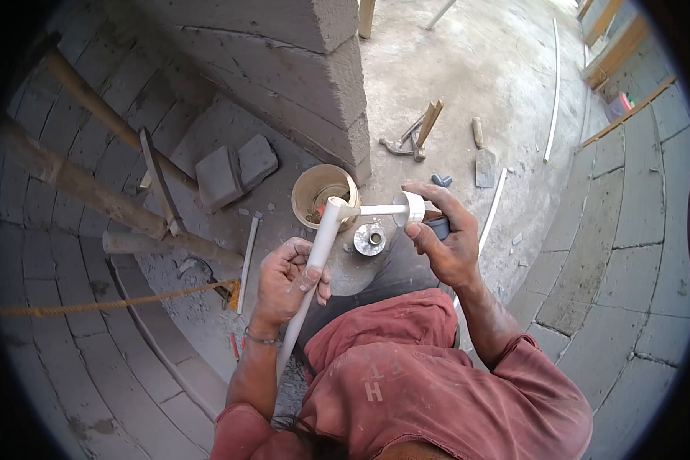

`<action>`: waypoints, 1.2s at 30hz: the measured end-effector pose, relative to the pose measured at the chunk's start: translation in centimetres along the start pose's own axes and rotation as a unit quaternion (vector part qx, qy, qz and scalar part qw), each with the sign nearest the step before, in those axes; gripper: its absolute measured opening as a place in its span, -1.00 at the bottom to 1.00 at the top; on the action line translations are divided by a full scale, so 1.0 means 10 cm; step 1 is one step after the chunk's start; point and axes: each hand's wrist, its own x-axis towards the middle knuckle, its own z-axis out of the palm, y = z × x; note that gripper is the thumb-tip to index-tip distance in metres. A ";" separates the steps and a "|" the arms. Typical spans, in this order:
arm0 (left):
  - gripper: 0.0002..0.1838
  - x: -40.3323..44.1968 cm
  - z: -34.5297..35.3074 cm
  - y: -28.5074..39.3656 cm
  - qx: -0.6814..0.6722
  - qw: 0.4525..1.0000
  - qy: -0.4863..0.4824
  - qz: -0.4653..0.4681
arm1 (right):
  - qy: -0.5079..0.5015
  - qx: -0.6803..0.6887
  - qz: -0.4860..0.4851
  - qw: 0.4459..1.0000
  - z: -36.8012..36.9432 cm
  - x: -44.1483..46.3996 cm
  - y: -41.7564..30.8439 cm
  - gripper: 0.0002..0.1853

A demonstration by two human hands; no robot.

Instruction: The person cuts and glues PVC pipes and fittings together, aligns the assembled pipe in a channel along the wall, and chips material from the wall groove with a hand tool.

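My left hand (287, 285) is wrapped round a white plastic pipe (326, 238), which slants up from beside my body. In my right hand (454, 244), a white round applicator cap (411, 211) is gripped between thumb and fingers. Its white stem (379, 210) points left, and its tip meets the upper end of the pipe. A small dark grey piece (438, 227) shows by the right palm; whether it is held I cannot tell. Just below the stem, a round metal can (369, 240) with a narrow neck stands on the floor.
A bucket (305, 184) stands behind the pipe's end, beside a block wall (337, 100). Hammer (410, 146), trowel (484, 161), grey fittings (441, 181) and thin white pipes (493, 207) lie ahead. Wooden poles (92, 180), a rope (130, 302) and broken blocks (230, 172) are at left.
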 end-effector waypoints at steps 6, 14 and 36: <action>-0.31 0.06 -0.07 -0.03 0.009 0.998 -0.049 0.026 | -0.002 0.021 0.019 1.000 -0.02 0.02 0.09 -0.49; -0.29 0.11 -0.12 -0.02 -0.055 0.997 -0.061 0.009 | -0.004 0.049 0.014 0.999 0.02 0.03 0.07 -0.50; -0.28 0.17 -0.16 -0.09 -0.083 0.994 -0.058 0.027 | 0.002 0.045 0.027 0.999 0.07 0.07 0.18 -0.47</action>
